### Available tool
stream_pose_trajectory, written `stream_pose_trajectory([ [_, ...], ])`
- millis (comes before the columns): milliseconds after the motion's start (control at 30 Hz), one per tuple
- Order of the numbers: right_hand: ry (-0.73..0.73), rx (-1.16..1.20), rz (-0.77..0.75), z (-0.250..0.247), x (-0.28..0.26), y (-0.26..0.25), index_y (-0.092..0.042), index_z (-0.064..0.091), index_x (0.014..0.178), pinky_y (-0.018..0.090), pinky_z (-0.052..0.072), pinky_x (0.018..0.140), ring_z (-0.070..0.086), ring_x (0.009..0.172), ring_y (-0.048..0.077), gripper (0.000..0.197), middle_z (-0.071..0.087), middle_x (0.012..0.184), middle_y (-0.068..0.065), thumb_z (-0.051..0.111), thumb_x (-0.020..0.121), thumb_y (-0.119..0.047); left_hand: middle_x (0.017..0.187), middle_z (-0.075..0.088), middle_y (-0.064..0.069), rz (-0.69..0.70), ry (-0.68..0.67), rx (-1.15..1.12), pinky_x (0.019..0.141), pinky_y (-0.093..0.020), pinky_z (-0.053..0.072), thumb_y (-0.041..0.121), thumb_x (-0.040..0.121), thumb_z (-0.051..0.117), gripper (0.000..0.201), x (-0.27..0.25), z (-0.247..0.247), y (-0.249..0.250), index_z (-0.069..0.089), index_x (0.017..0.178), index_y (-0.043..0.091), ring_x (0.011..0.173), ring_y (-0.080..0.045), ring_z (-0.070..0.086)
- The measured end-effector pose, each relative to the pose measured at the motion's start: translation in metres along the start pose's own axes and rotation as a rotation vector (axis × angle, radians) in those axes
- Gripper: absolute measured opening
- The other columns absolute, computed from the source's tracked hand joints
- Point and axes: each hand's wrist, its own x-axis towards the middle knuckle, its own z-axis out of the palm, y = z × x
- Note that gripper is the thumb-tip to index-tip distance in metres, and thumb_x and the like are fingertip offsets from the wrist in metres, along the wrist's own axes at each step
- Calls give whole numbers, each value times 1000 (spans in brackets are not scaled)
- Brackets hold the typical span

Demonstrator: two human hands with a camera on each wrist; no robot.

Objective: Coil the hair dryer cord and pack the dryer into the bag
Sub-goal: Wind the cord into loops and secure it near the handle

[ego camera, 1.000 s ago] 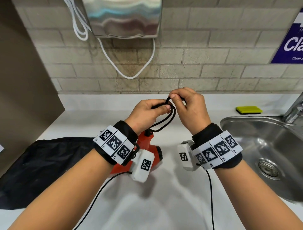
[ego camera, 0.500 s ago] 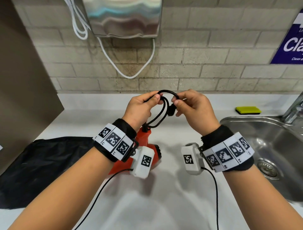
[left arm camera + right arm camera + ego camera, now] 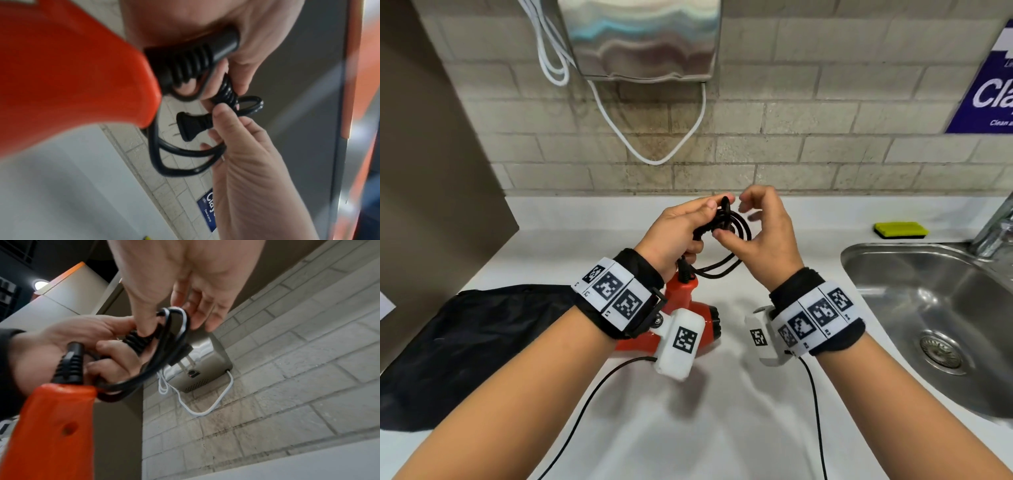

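Two hands work over the white counter (image 3: pixel 722 428) in the head view: left hand (image 3: pixel 674 233) curls round the gathered black cord (image 3: pixel 736 226), right hand (image 3: pixel 767 236) has its thumb on the loops, other fingers spread loose. Red dryer (image 3: pixel 688 308) hangs handle-up below the left hand, nose near the counter; black bag (image 3: pixel 465 342) lies flat at left, beside the dryer. Left wrist view: several tight turns bunched, plug (image 3: pixel 191 125) free and sticking out, right thumb and fingertip pinching beside it. Right wrist view: left hand (image 3: pixel 82 350) grips bundle and strain relief; right thumb presses the coil, remaining fingers straight, off the cord. Judgement: coiling nearly done, plug end not yet secured; packing not begun. Versus half a second ago: single tall loop now collapsed into compact rings, right fingers opened
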Motion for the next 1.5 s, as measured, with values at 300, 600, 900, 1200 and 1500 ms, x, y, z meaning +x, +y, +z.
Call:
stream_pose_trajectory([
  [300, -455, -253, 30, -3, 6, 2, -19, 40, 119, 42, 51, 74, 62, 75, 30, 38, 63, 77, 9, 40, 83, -6, 62, 62, 10, -23, -37, 59, 36, -12, 18, 27, 93, 48, 19, -2, -1, -3, 68, 92, 28, 35, -3, 24],
  [600, -471, -539, 35, -5, 7, -8, -13, 47, 109, 41, 50, 68, 59, 77, 33, 23, 64, 84, 11, 42, 91, -26, 64, 55, 2, -25, 121, 99, 35, -14, 19, 27, 83, 64, 9, 0, 3, -2, 70, 77, 23, 31, -3, 25],
  [900, -594, -206, 120, -28, 10, -10, -10, 56, 87, 28, 31, 81, 44, 85, 13, 40, 55, 86, 3, 23, 94, -31, 53, 53, 9, -21, 136, 97, 37, -15, 15, 14, 81, 65, 12, 7, -12, 0, 64, 76, 25, 32, -4, 22],
  [1200, -350, -604, 8, -27, 18, -15, -10, 61, 101, 36, 32, 91, 41, 107, 25, 25, 59, 105, 7, 38, 96, -22, 60, 61, 8, 28, 73, 201, 33, -11, 21, 19, 82, 65, 10, 3, -7, 7, 64, 73, 23, 30, -2, 26],
  [1500, -142, -721, -144, -18, 15, -27, -10, 62, 94, 38, 33, 81, 46, 99, 32, 37, 60, 94, 8, 33, 91, -34, 75, 62, 3, 7, -10, 346, 34, -6, 26, 18, 87, 60, 14, 5, -2, 10, 61, 101, 16, 30, 4, 40],
])
